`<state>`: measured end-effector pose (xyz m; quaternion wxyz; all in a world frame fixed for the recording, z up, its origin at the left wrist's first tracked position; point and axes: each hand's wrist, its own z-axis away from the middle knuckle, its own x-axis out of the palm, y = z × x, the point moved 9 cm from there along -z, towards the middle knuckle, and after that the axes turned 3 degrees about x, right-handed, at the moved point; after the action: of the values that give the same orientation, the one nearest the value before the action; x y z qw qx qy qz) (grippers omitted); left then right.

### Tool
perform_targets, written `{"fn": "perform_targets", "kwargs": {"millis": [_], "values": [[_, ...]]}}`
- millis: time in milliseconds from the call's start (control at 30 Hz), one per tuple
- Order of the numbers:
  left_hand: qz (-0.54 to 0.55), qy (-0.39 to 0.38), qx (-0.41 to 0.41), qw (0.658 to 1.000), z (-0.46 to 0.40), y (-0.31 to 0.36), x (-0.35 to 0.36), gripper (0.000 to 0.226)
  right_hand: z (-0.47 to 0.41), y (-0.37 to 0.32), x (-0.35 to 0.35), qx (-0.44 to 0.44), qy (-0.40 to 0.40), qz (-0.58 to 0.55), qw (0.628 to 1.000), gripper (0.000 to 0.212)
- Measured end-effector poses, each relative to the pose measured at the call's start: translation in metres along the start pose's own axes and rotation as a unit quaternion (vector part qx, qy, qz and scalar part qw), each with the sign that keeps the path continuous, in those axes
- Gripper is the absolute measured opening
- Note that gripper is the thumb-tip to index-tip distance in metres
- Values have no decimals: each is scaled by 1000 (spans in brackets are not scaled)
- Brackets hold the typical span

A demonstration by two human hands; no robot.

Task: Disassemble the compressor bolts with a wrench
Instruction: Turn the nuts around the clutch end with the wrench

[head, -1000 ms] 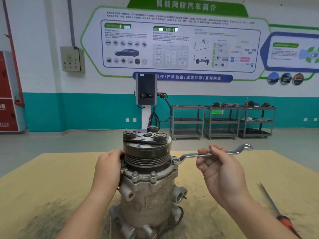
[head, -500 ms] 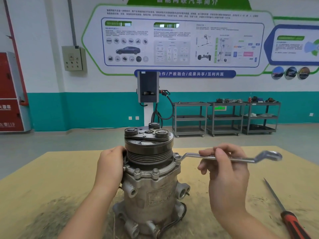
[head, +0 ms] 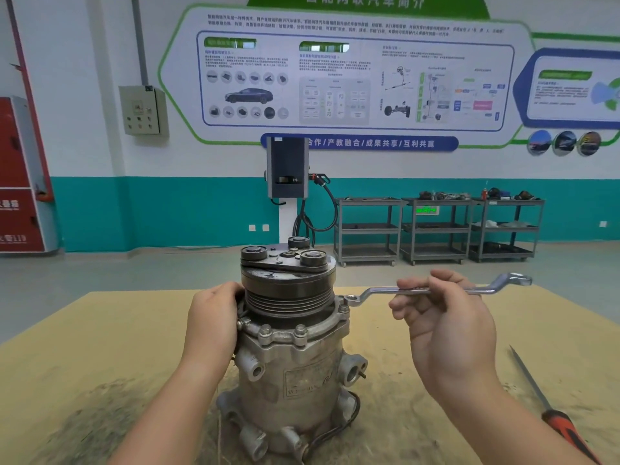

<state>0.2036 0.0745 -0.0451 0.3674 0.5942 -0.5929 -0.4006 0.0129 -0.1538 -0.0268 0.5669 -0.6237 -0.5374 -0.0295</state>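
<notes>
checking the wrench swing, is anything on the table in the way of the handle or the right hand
Nothing visible is. The wrench has its ring end on a flange bolt of the compressor, and the right hand holds its shank above bare table. The screwdriver lies low, off to the right.

Upright grey metal compressor (head: 295, 360); silver offset ring wrench (head: 432, 290) lies level, ring over a flange bolt (head: 344, 305).

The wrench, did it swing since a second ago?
Yes. With its ring end on the compressor bolt, the wrench handle swung toward the person's right and nearer, its free end now lower against the far table edge.
</notes>
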Motion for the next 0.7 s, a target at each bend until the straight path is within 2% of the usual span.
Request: {"fn": "perform_targets", "kwargs": {"millis": [300, 367, 467, 533, 633, 700], "values": [[6, -1, -7, 1000, -1, -2, 1, 35, -16, 19, 5, 108, -51, -26, 993, 17], [11, -1, -12, 1000, -1, -3, 1, 34, -15, 18, 5, 97, -50, -14, 994, 19], [10, -2, -12, 1000, -1, -3, 1, 34, -1, 6, 2, -27, -35, 30, 999, 23], [8, -2, -10, 1000, -1, -2, 1, 34, 16, -4, 4, -137, -41, 77, 987, 24], [0, 2, -4, 1000, -2, -2, 0, 33, 46, -13, 22, -305, -92, 198, 927, 22], [5, 4, -5, 1000, -2, -2, 0, 33, 60, -11, 35, -362, -134, 277, 880, 16]]}}
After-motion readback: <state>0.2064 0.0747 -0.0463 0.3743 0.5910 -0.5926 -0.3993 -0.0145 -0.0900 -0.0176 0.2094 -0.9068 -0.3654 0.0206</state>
